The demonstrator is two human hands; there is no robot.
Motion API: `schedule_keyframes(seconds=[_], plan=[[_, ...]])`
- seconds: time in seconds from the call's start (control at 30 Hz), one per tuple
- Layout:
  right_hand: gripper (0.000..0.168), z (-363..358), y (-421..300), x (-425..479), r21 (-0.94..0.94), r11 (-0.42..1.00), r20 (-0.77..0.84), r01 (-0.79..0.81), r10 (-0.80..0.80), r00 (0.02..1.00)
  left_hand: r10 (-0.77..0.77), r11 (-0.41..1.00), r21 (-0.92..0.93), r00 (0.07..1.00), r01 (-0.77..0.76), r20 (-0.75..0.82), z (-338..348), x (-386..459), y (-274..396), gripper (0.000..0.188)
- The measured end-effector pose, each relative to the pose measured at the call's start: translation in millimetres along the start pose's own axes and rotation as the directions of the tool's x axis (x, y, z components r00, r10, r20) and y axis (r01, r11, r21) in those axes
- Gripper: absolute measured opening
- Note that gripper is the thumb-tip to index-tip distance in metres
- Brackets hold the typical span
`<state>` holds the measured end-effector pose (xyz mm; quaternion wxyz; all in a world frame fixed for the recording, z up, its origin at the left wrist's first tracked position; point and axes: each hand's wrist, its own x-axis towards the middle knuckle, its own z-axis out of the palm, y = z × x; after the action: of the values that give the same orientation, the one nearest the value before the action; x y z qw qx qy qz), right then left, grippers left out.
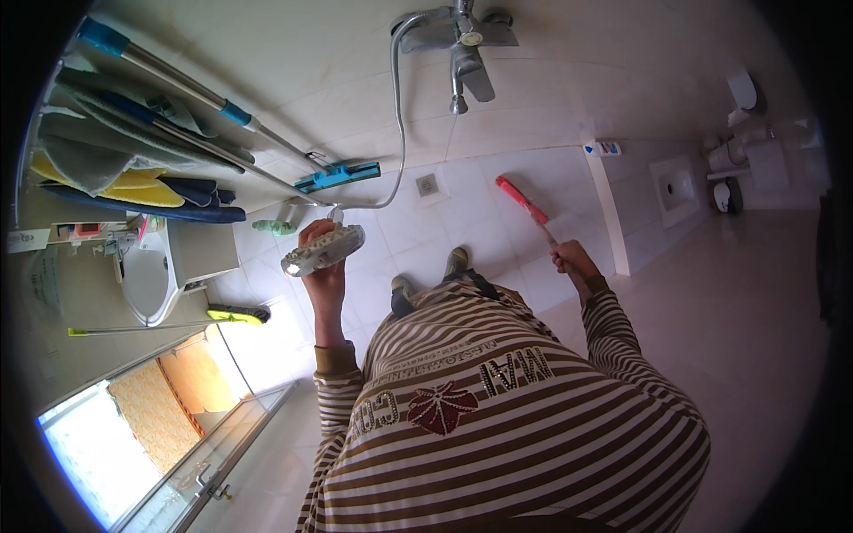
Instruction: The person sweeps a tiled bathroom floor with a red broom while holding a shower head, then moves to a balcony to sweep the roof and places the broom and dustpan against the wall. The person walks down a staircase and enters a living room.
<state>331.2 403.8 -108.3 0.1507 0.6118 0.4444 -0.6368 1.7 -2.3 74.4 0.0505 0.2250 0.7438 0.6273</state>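
Observation:
My left hand is closed around a clear handheld shower head, held up at the left of my body. Its metal hose loops up to a chrome wall mixer tap. In my right hand is the handle of a red-headed brush or broom; its red head points away from me, low over the tiled floor. Whether that head touches the tiles, I cannot tell. No water is visible at the shower head.
A square floor drain lies ahead. Along the left are a blue squeegee, hanging cloths, a washbasin and a green-headed mop. Rightward, a white bottle stands near a raised ledge, with a squat toilet beyond.

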Motion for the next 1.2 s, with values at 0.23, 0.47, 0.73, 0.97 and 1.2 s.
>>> schedule_keyframes(seconds=[0.23,0.47,0.73,0.97,1.2], plan=[[0.011,38.2,5.1,-32.8,-0.245,0.963,0.057,0.109,-0.097,0.994,0.052,0.996,0.070,0.995,-0.046,-0.085,-15.3,-5.4,2.9,0.030],[0.018,76.5,28.4,-69.6,-0.563,0.743,0.091,0.362,-0.379,0.921,0.051,0.991,0.128,0.993,-0.037,-0.107,-25.8,-12.9,6.0,0.029],[0.048,-5.6,21.4,-83.0,-0.974,0.057,0.168,0.221,-0.479,0.862,0.024,0.995,0.096,0.986,-0.008,-0.168,-37.6,-21.3,-3.5,0.028],[0.033,41.9,-60.2,-65.6,-0.867,-0.315,0.499,0.387,-0.548,0.672,0.006,0.997,0.071,0.983,0.007,-0.182,-37.3,-23.4,-2.2,0.028],[0.026,144.5,-131.1,13.3,-0.754,-0.485,0.655,0.444,-0.503,0.563,-0.025,0.990,0.134,0.982,0.051,-0.187,-36.0,-31.7,5.3,0.026]])
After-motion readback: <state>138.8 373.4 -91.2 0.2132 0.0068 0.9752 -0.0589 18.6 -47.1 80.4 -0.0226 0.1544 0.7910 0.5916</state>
